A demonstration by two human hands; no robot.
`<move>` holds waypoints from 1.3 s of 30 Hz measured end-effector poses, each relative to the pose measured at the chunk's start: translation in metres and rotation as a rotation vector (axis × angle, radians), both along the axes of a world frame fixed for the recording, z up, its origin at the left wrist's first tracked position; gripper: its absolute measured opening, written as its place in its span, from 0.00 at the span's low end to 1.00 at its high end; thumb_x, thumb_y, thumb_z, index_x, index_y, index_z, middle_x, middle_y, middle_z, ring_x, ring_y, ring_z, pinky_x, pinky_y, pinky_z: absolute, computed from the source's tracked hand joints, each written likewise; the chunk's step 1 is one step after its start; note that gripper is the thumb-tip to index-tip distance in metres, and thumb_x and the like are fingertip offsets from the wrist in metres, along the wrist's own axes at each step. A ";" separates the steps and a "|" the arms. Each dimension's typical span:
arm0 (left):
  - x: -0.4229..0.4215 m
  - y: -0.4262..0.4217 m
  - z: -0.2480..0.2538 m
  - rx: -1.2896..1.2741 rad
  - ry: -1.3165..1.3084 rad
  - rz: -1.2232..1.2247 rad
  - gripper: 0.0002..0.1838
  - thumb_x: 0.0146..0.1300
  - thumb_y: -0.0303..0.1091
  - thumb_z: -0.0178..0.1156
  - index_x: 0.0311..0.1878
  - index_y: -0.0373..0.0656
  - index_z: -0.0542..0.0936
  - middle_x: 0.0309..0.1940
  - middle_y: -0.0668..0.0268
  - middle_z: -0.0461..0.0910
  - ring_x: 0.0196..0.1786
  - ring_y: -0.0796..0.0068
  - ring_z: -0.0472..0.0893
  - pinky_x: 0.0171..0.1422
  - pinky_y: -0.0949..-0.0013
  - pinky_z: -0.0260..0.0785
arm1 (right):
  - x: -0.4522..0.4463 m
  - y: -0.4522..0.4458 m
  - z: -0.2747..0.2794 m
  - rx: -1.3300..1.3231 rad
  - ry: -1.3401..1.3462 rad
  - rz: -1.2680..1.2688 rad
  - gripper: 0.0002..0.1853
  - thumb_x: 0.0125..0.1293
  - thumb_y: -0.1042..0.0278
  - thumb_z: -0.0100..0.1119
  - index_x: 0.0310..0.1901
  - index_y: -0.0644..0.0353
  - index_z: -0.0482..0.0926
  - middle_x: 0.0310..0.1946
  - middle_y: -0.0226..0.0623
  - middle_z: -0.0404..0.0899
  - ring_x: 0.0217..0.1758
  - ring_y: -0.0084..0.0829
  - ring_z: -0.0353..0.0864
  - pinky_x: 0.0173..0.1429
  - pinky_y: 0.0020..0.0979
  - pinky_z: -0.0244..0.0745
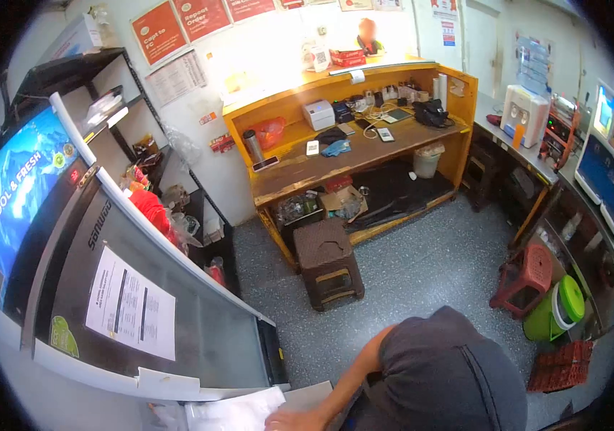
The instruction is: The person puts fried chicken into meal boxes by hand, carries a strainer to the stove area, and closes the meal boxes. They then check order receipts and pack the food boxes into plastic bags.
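Observation:
From the dark grey sleeve (443,366), a bare forearm bends down to the left, and my right hand (294,420) is at the bottom edge. Its fingers are on crumpled white plastic-looking material (238,411) and appear to grip it, though the frame cuts off part of the hand. That material lies by the foot of a tall Sanwoo display fridge (199,316), beside a pale flat surface (308,395). A printed sheet (133,305) is stuck on the fridge's glass. My left hand is out of view.
Ahead stands a wooden counter (307,176) holding a label printer (319,115), phones and cables. On the floor are a brown stool (326,262), a red stool (526,280), a green bucket (555,312) and red crates (562,365). A person (370,47) is beyond the counter.

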State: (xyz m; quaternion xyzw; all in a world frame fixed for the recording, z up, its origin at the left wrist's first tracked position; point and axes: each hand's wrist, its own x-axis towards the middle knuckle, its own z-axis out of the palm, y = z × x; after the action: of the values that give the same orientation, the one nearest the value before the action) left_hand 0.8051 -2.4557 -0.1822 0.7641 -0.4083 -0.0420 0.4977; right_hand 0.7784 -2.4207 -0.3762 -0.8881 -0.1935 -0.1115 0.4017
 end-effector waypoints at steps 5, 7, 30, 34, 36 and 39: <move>0.003 -0.015 -0.002 0.024 0.003 0.000 0.21 0.54 0.23 0.51 0.53 0.37 0.76 0.51 0.54 0.79 0.58 0.51 0.75 0.71 0.48 0.54 | 0.000 -0.025 0.005 0.025 0.003 -0.030 0.33 0.62 0.44 0.58 0.65 0.50 0.67 0.64 0.41 0.69 0.71 0.48 0.63 0.72 0.62 0.51; 0.001 -0.029 -0.002 0.038 -0.011 -0.004 0.21 0.54 0.22 0.50 0.53 0.37 0.76 0.51 0.54 0.79 0.58 0.50 0.75 0.71 0.48 0.53 | -0.009 -0.040 0.011 0.047 -0.007 -0.047 0.32 0.62 0.45 0.58 0.64 0.49 0.69 0.64 0.39 0.70 0.71 0.47 0.63 0.72 0.62 0.51; -0.124 -0.296 -0.002 -0.269 0.517 -0.305 0.31 0.51 0.19 0.61 0.61 0.38 0.68 0.65 0.53 0.70 0.65 0.59 0.72 0.67 0.55 0.66 | -0.176 -0.543 0.136 -0.444 0.095 -0.008 0.19 0.55 0.60 0.59 0.50 0.49 0.82 0.53 0.37 0.81 0.59 0.32 0.79 0.78 0.49 0.46; -0.101 -0.239 -0.108 -0.224 1.034 0.241 0.24 0.62 0.35 0.60 0.61 0.39 0.70 0.64 0.57 0.72 0.67 0.61 0.71 0.70 0.55 0.64 | -0.145 -0.536 0.159 -0.043 0.179 0.356 0.16 0.55 0.66 0.61 0.47 0.54 0.83 0.52 0.36 0.83 0.59 0.31 0.80 0.80 0.47 0.47; -0.131 -0.204 -0.144 -0.435 1.399 0.561 0.24 0.67 0.46 0.60 0.59 0.41 0.73 0.63 0.56 0.73 0.64 0.61 0.74 0.68 0.54 0.65 | -0.126 -0.499 0.188 0.018 0.255 0.531 0.15 0.56 0.68 0.62 0.46 0.55 0.83 0.50 0.37 0.84 0.59 0.32 0.80 0.79 0.48 0.48; -0.153 -0.178 -0.187 -1.035 1.741 -0.344 0.39 0.69 0.66 0.42 0.68 0.42 0.67 0.66 0.56 0.70 0.65 0.59 0.73 0.70 0.51 0.64 | -0.094 -0.429 0.234 0.345 0.280 0.765 0.14 0.54 0.71 0.64 0.44 0.58 0.84 0.46 0.39 0.86 0.60 0.34 0.81 0.78 0.49 0.50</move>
State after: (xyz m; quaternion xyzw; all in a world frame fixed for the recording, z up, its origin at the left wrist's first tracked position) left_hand 0.6524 -2.6338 -0.3694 0.0914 0.0222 -0.4712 0.8770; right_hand 0.6840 -2.8499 -0.1425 -0.6791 -0.4305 0.1360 0.5789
